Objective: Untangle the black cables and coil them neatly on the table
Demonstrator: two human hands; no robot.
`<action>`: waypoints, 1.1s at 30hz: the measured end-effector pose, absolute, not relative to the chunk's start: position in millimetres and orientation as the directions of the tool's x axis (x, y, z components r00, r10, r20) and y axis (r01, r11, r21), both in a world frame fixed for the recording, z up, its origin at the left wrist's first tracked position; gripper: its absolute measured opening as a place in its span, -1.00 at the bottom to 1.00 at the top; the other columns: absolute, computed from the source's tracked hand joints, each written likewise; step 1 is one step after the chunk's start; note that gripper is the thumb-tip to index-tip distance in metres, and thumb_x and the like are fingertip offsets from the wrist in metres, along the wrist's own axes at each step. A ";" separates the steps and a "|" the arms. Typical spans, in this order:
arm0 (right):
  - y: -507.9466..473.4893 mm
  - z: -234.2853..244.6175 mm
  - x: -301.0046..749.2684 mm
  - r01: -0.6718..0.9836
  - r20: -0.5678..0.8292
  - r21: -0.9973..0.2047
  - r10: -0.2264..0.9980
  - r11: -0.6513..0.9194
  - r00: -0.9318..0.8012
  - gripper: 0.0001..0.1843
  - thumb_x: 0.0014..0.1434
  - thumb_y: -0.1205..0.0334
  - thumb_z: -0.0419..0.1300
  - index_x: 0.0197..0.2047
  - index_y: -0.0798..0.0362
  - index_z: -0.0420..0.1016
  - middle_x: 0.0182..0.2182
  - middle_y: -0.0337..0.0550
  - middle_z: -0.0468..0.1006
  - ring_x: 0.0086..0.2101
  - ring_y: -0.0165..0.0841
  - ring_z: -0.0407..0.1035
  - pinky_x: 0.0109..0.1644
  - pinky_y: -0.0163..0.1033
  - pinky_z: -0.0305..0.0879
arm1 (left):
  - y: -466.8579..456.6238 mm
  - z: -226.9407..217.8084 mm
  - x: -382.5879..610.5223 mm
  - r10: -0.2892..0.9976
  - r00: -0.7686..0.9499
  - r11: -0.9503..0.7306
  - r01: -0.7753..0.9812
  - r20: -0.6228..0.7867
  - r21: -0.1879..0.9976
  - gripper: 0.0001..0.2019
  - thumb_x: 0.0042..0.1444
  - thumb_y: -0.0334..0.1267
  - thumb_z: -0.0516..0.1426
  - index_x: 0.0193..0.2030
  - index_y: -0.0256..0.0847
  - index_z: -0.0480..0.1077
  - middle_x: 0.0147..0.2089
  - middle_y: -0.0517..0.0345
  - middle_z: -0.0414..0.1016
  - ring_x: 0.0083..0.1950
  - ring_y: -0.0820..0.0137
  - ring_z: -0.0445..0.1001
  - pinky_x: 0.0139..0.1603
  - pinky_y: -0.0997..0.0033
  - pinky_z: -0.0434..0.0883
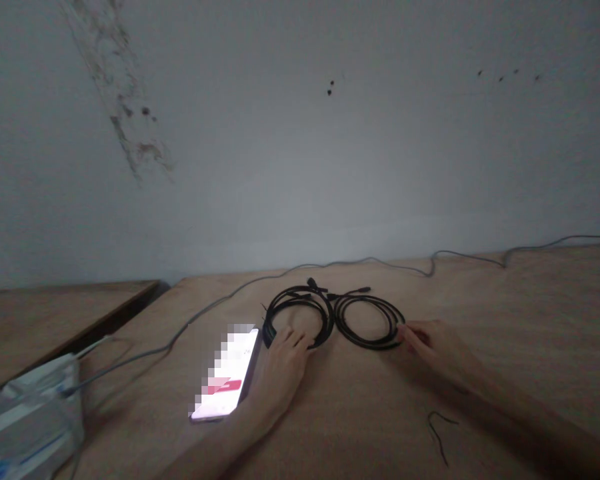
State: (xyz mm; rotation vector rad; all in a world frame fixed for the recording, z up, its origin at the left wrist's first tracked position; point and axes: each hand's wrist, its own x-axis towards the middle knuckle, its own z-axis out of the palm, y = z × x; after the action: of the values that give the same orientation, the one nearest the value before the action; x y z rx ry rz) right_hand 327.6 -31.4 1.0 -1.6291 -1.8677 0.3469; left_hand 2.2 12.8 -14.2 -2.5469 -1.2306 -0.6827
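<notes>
Head view, dim and soft: two black cable coils lie side by side, touching, on a wooden table (530, 320) in the middle of the frame, just below the wall line. The left coil (275, 308) has the left hand (286, 353) on its lower edge, fingers stretched flat across the strands and into the ring, released rather than clenched around anything. The right coil (373, 344) is met at its right rim by the fingertips of the right hand (437, 347); they touch the strands, but the blur hides whether they pinch the cable or only rest against it, so I cannot tell that grip. Short plug ends stick out at the top where the coils meet, too small to make out. Both forearms run off the bottom edge of the frame. Just left of the left hand, almost touching its wrist, a phone (227, 380) lies face up with its screen lit; part of the screen is pixelated. A thin grey cable (205, 310) runs along the far edge of the table from the right border, passes behind the coils and bends down to the lower left, where it reaches a pale plastic bag (25, 413) that is cut off by the corner. Low and right of centre, near the right forearm, lies a small bent black wire (437, 427). A darker second table (55, 307) shows at the left edge. Above it all, a grey wall (300, 167) fills the upper half, with a stain at upper left.
</notes>
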 end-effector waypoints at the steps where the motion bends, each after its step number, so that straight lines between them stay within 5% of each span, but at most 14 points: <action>1: -31.3 0.7 327.4 0.792 0.285 -0.575 0.957 0.206 -0.043 -0.42 0.42 -0.13 -0.09 -0.40 0.02 0.54 -0.47 -0.14 0.59 -0.42 -0.23 0.44 -0.40 -0.26 0.15 | 13.2 -15.2 2.7 0.696 0.531 -0.610 0.793 0.482 0.007 -0.81 0.36 -0.42 0.09 -0.06 -0.17 0.54 -0.05 0.04 0.58 0.04 0.15 0.50 0.08 0.08 0.48; 8: -27.7 -1.8 330.0 0.843 0.319 -0.484 0.944 0.234 -0.079 -0.49 0.42 -0.05 -0.06 -0.35 0.02 0.56 -0.44 -0.09 0.61 -0.39 -0.19 0.48 -0.33 -0.18 0.28 | 11.4 -25.3 1.8 0.742 0.447 -0.550 0.832 0.499 0.072 -0.78 0.37 -0.26 0.14 0.09 -0.24 0.47 0.09 -0.08 0.54 0.16 0.06 0.48 0.18 -0.02 0.44; 11: -25.8 -13.3 330.8 0.831 0.445 -0.396 0.874 0.389 -0.197 -0.63 0.39 0.09 0.00 -0.07 0.03 0.61 -0.11 0.03 0.66 -0.11 -0.12 0.52 -0.02 -0.04 0.42 | 9.6 -21.4 2.4 0.739 0.473 -0.580 0.809 0.479 0.096 -0.81 0.38 -0.31 0.11 0.01 -0.22 0.53 0.00 -0.03 0.57 0.10 0.08 0.50 0.15 -0.03 0.46; 14: -21.6 -29.6 332.9 0.816 0.463 -0.298 0.823 0.495 -0.330 -0.60 0.36 0.21 0.06 0.18 0.03 0.52 0.13 0.04 0.58 0.13 -0.07 0.41 0.26 0.11 0.30 | 6.5 -14.6 3.3 0.723 0.484 -0.613 0.778 0.493 0.137 -0.79 0.39 -0.32 0.08 -0.03 -0.18 0.57 -0.05 0.02 0.56 0.03 0.15 0.51 0.09 0.05 0.49; 25: -7.0 -44.0 336.4 0.838 0.384 -0.220 0.834 0.500 -0.397 -0.74 0.37 0.23 0.12 -0.08 -0.02 0.66 -0.12 -0.01 0.65 -0.10 -0.13 0.50 0.00 -0.02 0.45 | -1.1 -4.0 8.2 0.727 0.498 -0.626 0.764 0.473 0.156 -0.75 0.41 -0.30 0.06 0.00 -0.15 0.59 -0.09 0.02 0.52 -0.03 0.19 0.52 0.03 0.15 0.53; 29: -13.6 -41.6 330.8 0.826 0.380 -0.209 0.821 0.524 -0.425 -0.74 0.37 0.26 0.11 -0.09 -0.03 0.66 -0.12 -0.01 0.64 -0.11 -0.14 0.50 0.00 -0.04 0.45 | -0.1 -5.1 8.8 0.748 0.471 -0.589 0.796 0.468 0.140 -0.74 0.37 -0.26 0.11 0.12 -0.19 0.51 0.07 -0.06 0.50 0.12 0.11 0.47 0.14 0.04 0.46; 33: -20.1 -35.3 327.7 0.814 0.374 -0.210 0.814 0.542 -0.445 -0.75 0.35 0.24 0.12 -0.08 -0.03 0.64 -0.13 -0.02 0.63 -0.12 -0.16 0.50 -0.03 -0.08 0.45 | 2.6 -11.7 5.1 0.788 0.404 -0.519 0.842 0.464 0.147 -0.73 0.35 -0.12 0.14 0.00 -0.26 0.52 0.02 -0.12 0.53 0.08 0.05 0.50 0.11 -0.02 0.46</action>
State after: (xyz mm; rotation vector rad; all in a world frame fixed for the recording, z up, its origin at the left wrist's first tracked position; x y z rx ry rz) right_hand 327.7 -20.1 -35.3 -1.3239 -2.3514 -0.0002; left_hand 5.1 2.6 -11.7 -2.5387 -1.4798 -0.7449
